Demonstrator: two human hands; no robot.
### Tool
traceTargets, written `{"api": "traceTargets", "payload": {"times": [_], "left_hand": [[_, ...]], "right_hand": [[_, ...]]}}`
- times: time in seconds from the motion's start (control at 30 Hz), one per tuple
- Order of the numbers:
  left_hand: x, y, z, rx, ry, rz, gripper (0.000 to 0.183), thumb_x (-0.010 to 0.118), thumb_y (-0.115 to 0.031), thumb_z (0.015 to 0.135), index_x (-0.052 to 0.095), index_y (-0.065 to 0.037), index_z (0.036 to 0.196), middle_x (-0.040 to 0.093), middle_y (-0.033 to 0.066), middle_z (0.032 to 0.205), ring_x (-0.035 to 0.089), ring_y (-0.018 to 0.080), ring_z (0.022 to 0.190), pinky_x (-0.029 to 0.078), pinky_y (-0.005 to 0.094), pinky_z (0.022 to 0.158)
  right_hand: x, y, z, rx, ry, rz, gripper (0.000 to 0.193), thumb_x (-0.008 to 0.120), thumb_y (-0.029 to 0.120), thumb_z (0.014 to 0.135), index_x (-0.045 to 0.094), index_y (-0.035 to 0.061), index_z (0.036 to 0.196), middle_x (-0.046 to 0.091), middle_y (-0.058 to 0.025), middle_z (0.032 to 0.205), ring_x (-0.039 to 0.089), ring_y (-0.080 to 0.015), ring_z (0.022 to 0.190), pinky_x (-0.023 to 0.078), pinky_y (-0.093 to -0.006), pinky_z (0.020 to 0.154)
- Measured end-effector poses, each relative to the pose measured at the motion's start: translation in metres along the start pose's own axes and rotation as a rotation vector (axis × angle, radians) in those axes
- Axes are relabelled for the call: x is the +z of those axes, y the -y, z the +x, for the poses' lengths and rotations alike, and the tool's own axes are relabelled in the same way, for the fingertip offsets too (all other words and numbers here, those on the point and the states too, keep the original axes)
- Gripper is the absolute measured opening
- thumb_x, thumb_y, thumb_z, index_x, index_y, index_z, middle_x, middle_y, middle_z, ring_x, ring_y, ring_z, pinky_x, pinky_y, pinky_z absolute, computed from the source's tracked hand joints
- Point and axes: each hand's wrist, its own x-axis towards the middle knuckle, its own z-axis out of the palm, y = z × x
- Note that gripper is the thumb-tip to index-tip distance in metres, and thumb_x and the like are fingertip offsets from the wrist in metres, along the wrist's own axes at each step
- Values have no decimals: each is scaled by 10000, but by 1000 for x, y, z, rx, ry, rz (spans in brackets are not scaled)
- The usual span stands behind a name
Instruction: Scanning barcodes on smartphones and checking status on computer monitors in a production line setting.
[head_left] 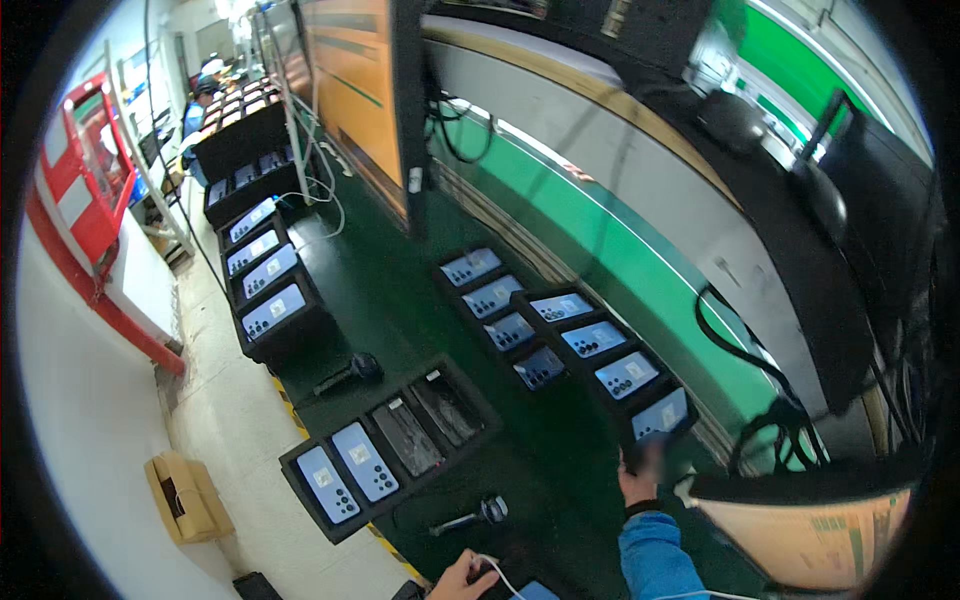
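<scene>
My left hand is at the bottom edge, its thumb and fingers closed on a thin white cable. Just right of it, a pale-blue phone is partly cut off by the frame. My right hand, in a blue sleeve, reaches to the near end of a black foam tray; its fingers are smeared, so their grip does not show. The tray holds several pale-blue phones, the closest being a phone right by that hand. Left of centre, another black tray carries two pale-blue phones and two dark ones.
Two black handheld scanners lie on the green bench. More phone trays line its left side. A monitor stands at the lower right, near black cables. A cardboard box sits on the floor. People work far off.
</scene>
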Motion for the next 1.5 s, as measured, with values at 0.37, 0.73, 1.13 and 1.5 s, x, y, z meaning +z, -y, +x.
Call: {"api": "traceTargets", "payload": {"times": [0.37, 0.73, 1.13, 1.5], "left_hand": [[-35, 8, -5, -88, -104, -129, 167, 646, -177, 922, 521, -74, 965, 432, -19, 783, 402, 92, 727, 389, 270, 639], [-38, -64, 40, -111, 92, -288, 274, 381, -189, 1033, 572, 3, 989, 581, 45, 824, 533, 120, 788, 437, 273, 728], [-10, -41, 84, 203, 76, 571, 219, 718, -156, 722, 693, -64, 919, 689, 114, 944, 637, 313, 890, 496, 412, 791], [-53, -15, 69, -14, 230, 787, 381, 690, -236, 771, 578, 17, 1034, 652, 197, 805, 654, 333, 728, 518, 402, 671]], "right_hand": [[62, -129, 97, 179, 80, -97, 466, 613, 347, 944, 466, 121, 1323, 516, -64, 1229, 496, -275, 1151, 479, -492, 951], [56, -3, -195, 484, 317, -824, 420, 578, 72, 926, 458, -2, 1321, 626, -159, 1127, 633, -263, 1039, 526, -373, 910], [25, -45, -400, -18, -4, -309, 434, 412, 406, 1021, 564, 7, 1096, 640, -142, 1104, 625, -222, 978, 510, -326, 844], [-87, -66, -496, 83, -398, 507, 368, 535, 390, 973, 619, 83, 788, 656, -111, 975, 655, -248, 873, 587, -319, 838]]}}
